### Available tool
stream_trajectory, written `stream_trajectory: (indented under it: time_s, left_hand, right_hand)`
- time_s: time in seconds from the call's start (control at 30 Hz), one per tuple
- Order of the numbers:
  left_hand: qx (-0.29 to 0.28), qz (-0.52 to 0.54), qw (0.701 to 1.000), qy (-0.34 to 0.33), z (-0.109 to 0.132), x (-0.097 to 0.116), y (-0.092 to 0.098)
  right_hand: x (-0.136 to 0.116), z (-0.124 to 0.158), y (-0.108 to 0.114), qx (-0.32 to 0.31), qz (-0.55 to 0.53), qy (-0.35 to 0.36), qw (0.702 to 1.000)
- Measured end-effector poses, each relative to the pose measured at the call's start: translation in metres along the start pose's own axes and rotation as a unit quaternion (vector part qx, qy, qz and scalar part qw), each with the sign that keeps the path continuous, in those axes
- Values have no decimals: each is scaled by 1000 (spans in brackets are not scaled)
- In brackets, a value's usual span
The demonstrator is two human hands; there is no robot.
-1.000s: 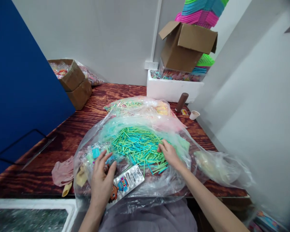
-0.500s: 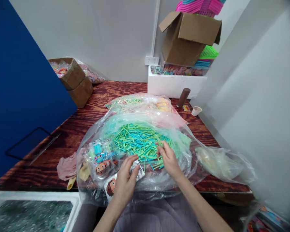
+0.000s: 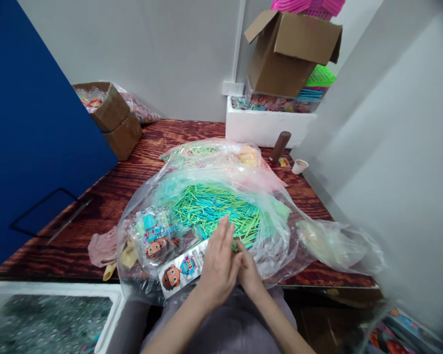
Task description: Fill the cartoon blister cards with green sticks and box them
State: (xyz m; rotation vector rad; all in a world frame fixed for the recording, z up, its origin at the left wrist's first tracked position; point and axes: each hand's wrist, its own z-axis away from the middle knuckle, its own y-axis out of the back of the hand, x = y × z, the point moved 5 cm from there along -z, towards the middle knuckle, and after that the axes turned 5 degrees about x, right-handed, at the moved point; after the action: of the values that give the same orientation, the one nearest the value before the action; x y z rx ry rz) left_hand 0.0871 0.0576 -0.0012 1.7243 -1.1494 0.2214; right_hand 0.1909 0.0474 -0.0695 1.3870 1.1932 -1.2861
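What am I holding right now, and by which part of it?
Green sticks, in your right hand. Your left hand hides most of them, so which part is gripped can't be told.

Colourful letters on the white packet [image 3: 182,270] seem to end in "ICK"; the start is unclear. Similar lettering, also partly readable as "ICK", stands on the filled clear packet [image 3: 154,236].

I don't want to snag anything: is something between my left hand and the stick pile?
Nothing visible is. In this view your left hand overlaps the near edge of the green and blue sticks, and the clear bag lies open around them.
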Motion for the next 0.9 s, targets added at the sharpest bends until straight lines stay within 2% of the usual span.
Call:
stream_trajectory:
  time_s: [0.1,0.17,0.27,0.37,0.43,0.63,0.9]
  left_hand:
    - [-127,-7,990,-55,8,6,-17]
    - [-147,5,988,-44,11,2,-16]
    - [-84,8,996,-4,11,-16,4]
    - [-8,-43,998,38,16,-43,27]
    - [8,-95,994,51,24,-59,34]
    - [-27,-221,973,57,42,-76,28]
    - [-4,-218,973,80,41,-80,24]
  right_hand:
    - [17,8,2,38,18,-22,999]
    - [18,9,3,24,32,-14,999]
    - [6,7,6,3,64,8,998]
    - [3,5,12,4,105,-9,994]
    - [5,6,13,-7,107,-16,994]
    - [2,7,14,-2,56,-11,998]
    - [-9,5,12,-8,18,7,1000]
